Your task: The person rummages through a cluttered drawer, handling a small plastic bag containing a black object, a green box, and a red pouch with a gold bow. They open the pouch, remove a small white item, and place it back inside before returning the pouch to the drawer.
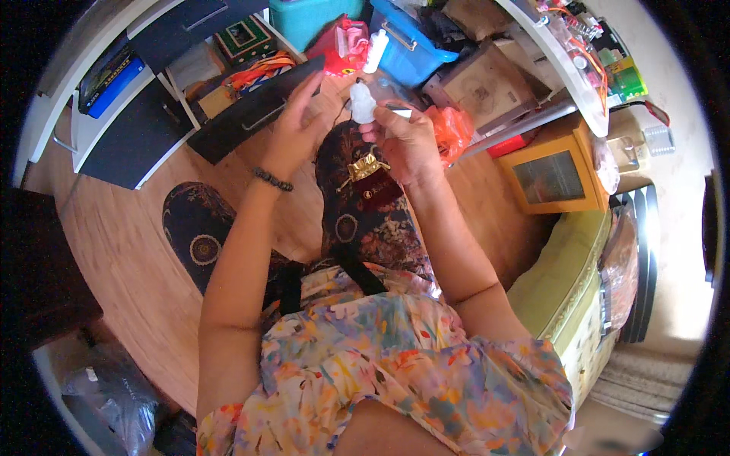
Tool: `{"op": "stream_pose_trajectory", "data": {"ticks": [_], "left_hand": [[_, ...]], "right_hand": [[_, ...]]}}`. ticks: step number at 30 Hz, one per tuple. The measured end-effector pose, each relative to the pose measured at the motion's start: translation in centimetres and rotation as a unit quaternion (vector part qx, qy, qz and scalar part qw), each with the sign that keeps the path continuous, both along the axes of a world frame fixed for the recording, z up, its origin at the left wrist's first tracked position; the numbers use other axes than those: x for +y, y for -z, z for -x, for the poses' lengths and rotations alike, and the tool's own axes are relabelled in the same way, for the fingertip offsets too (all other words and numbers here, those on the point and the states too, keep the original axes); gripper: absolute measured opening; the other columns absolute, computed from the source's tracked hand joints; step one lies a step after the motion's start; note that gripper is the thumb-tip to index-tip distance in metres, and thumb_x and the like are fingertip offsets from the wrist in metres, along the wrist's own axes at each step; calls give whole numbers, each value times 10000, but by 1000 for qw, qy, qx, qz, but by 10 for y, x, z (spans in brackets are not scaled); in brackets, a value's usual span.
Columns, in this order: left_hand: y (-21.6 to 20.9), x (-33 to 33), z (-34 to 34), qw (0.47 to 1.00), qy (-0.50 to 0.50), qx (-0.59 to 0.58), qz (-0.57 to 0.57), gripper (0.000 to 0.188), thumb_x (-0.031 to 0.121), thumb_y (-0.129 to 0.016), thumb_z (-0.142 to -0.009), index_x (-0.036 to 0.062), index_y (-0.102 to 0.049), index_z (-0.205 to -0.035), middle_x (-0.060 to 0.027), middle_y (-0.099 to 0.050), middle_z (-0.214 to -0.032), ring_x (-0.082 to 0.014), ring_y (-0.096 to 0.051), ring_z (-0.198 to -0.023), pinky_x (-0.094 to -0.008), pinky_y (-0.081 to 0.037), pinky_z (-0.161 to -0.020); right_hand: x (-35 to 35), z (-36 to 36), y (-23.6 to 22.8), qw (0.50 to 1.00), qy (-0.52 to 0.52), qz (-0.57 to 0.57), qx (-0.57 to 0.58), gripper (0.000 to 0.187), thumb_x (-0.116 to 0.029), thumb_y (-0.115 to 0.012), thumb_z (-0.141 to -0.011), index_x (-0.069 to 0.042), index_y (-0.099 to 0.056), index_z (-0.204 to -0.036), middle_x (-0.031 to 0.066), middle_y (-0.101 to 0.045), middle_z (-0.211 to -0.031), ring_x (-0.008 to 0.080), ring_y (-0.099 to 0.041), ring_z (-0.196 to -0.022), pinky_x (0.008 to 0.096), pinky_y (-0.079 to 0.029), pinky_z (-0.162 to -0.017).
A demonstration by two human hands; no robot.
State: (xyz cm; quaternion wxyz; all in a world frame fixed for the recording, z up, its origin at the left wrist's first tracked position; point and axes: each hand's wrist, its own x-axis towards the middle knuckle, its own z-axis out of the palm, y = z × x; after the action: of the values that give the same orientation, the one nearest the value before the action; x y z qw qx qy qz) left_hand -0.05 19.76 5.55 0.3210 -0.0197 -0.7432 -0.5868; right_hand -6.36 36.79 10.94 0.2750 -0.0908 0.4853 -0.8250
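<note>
Head view: right hand (411,144) has its grip pinched on a whitish lump (363,102), which sticks out ahead of and left of the fingers. Left hand (296,129) is left of the grip, fingers spread, holding nothing. Dark red pouch (380,191) sits below, on the patterned trousers (372,237). I'd pinch gently but firmly, free palm cupped underneath, 'cause it might be slippery.

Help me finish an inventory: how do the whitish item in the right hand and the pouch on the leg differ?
The whitish item is pale all over; the pouch is dark red with a gold top. The whitish item is held in the right hand; the pouch rests on the leg. Both look small.
</note>
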Motion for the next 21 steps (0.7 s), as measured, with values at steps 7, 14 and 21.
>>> {"op": "stream_pose_trajectory", "data": {"ticks": [7,14,21], "left_hand": [[-15,22,20,939,160,-35,-301,265,129,-479,-919,1,-544,-1143,-30,-590,-967,-78,-547,-822,-204,-456,-695],[-5,28,5,937,57,-130,-318,193,154,-526,-891,22,-604,-1009,27,-547,-723,-29,-420,-545,-168,-302,-462],[-21,26,-17,942,-120,-68,307,155,180,-580,-825,48,-622,-895,-115,-608,-756,-251,-597,-676,-359,-467,-582]], "right_hand": [[-5,-5,-4,1000,-7,3,-2,217,-24,-604,-794,24,-512,-984,175,-606,-840,265,-619,-675,357,-518,-611],[-5,-1,3,1000,19,11,-3,211,-26,-608,-792,25,-517,-975,157,-610,-845,252,-618,-676,352,-511,-624],[-12,3,10,983,62,-106,140,131,-12,-616,-784,23,-563,-899,107,-615,-799,179,-608,-641,277,-497,-581]]}}
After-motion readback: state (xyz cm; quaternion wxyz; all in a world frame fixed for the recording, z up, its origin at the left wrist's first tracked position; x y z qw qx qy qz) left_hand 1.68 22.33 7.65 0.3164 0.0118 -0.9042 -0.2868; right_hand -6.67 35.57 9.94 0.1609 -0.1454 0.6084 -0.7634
